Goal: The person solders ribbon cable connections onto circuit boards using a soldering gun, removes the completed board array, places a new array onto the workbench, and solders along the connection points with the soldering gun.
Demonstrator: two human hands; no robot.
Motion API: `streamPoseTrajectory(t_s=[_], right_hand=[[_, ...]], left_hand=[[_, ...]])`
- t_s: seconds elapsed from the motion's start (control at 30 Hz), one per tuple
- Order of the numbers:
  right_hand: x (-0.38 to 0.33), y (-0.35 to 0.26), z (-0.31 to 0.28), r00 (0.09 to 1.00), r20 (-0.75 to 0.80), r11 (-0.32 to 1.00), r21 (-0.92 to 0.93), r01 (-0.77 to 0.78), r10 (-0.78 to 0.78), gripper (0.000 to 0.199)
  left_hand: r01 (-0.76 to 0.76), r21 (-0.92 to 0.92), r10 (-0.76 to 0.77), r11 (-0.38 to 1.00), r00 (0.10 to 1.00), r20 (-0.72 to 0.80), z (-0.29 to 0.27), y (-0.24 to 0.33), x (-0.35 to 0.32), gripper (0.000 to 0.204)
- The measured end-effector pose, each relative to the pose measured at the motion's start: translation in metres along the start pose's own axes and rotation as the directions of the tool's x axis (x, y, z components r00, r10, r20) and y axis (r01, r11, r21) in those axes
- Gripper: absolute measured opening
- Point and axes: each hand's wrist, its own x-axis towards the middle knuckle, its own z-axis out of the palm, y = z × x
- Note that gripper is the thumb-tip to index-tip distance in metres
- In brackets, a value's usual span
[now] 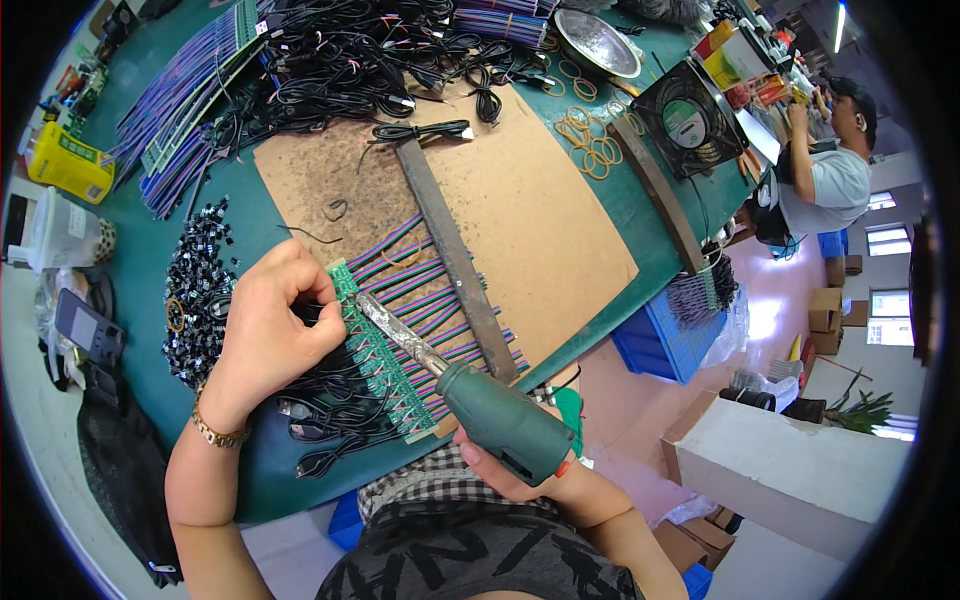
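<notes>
My right hand point(500, 470) is wrapped round the dark green handle of a soldering iron point(510, 415). Its worn metal tip meets the upper end of a green circuit board strip point(385, 375). Beside that tip, my left hand point(285, 315) is closed in a pinch at the strip's left edge; what its fingertips grip is hidden. Multicoloured ribbon wires point(430, 290) fan out from the strip's right side and pass under a flat metal bar point(455, 255). Black USB cables point(345, 420) lie along the left side of the strip.
A cardboard sheet point(560, 230) covers part of the green table. Black cables point(340, 70) heap up at the back, near ribbon-wired boards point(195, 100). Small black parts point(195, 300) pile up at left. Rubber bands point(590, 140), a fan point(690, 120) and a second bar point(655, 195) are at right; a co-worker point(830, 170) stands beyond.
</notes>
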Motion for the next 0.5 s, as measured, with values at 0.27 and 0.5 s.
streamPoseTrajectory(t_s=[0.27,0.5], right_hand=[[-0.008,-0.011,0.0,0.97,-0.049,0.953,0.202,-0.226,0.24,0.015],[-0.014,-0.009,-0.006,0.982,-0.03,0.98,0.077,-0.184,0.187,0.017]], left_hand=[[-0.033,-0.024,0.033,0.999,0.999,0.001,0.0,-0.001,0.0,0.011],[-0.022,-0.005,0.022,1.0,1.0,0.019,-0.001,0.0,0.001,0.011]])
